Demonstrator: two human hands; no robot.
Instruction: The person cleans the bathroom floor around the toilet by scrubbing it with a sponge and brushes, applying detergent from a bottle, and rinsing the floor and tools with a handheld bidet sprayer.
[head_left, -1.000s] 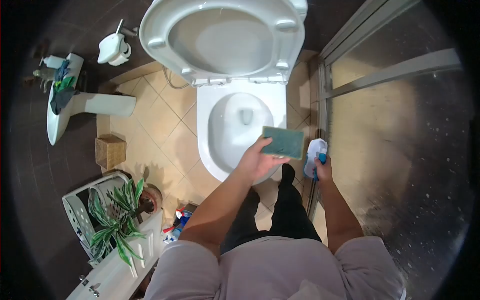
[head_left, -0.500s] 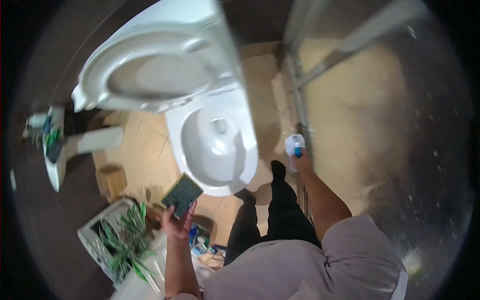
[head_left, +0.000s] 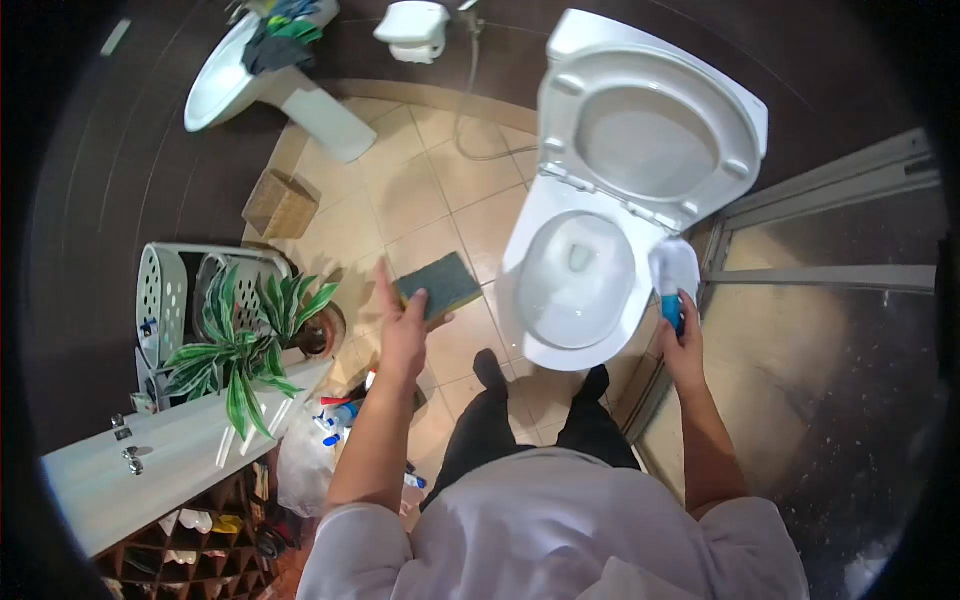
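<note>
My left hand (head_left: 404, 335) pinches a scouring sponge (head_left: 440, 286), fingers part-spread; right hand (head_left: 684, 345) grips a blue-handled brush (head_left: 671, 312), fingers curled. Neither's inside the toilet bowl (head_left: 575, 300).

1. The left hand (head_left: 403, 335) is holding a dark green sponge (head_left: 438, 284) over the tiled floor (head_left: 405, 160).
2. The right hand (head_left: 683, 347) is gripping a blue-handled white tool (head_left: 672, 309) near the toilet (head_left: 519, 325).
3. Cloths (head_left: 284, 46) are lying on the sink (head_left: 222, 80), and a wicker basket (head_left: 281, 207) is standing nearby.
</note>
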